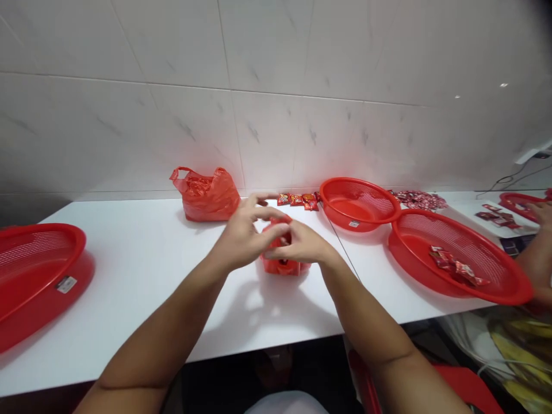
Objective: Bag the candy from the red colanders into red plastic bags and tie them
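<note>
A small glossy red package (pixel 282 267) with a dark mark on its front stands on the white table, straight ahead of me. My left hand (pixel 254 227) is over its left side, fingers spread and curved, the thumb reaching toward my other hand. From the right, my right hand (pixel 299 241) comes in over the package with its thumb pointing left. The other right fingers are mostly hidden, so I cannot tell whether they grip the red material showing between the hands. Behind the hands lie several small red packets (pixel 296 199) by the wall.
A filled red plastic bag (pixel 209 198) stands at the back. Red baskets sit at left (pixel 77 253) and right (pixel 353 221); the nearer right basket (pixel 414 276) holds several packets. More packets (pixel 418 199) are piled behind. At far right is another person's hand (pixel 544 213).
</note>
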Demonstrator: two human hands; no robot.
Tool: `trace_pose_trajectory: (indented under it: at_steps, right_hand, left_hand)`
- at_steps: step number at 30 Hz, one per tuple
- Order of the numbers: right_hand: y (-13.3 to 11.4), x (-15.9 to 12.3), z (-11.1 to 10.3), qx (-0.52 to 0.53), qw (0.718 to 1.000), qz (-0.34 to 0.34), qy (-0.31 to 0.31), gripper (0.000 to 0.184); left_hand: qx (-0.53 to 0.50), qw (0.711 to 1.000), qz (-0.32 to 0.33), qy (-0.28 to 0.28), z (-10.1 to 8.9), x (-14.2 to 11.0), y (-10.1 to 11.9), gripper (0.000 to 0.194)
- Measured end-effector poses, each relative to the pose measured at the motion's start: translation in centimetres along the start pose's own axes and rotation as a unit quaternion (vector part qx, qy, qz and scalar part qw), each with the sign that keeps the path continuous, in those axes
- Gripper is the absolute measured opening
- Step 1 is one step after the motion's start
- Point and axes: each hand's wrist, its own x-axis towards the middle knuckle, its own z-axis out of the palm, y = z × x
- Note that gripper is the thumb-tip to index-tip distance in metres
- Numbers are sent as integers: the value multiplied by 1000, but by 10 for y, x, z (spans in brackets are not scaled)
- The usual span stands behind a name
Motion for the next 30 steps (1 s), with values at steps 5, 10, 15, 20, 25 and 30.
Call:
trace_pose_trajectory:
  at_steps: [5, 10, 15, 20, 25, 30]
  right_hand:
    - [7, 4, 5, 57, 995, 74, -38, 37]
    - [14, -10, 1, 202, 960, 190, -27, 60]
    - [24, -21, 1, 205, 964, 172, 6, 54]
    - [16, -32, -11, 172, 975, 96, -104, 44]
    - [14, -42, -6, -82, 996, -32, -15, 11]
    - [43, -40, 26, -287, 937, -178, 92, 25]
  left_hand:
    - [-40, 995, -41, -80, 8, -7, -12, 17]
    - [-10, 997, -75, -30, 14, -32, -53, 14]
    - [-32, 996, -49, 65, 36, -64, -58, 7]
    - [-130, 989, -63, -12, 46, -72, -60, 83]
    - [-208, 957, -177, -103, 39, -63, -79, 55]
    - [-446, 834, -298, -132, 40, -63, -90, 38]
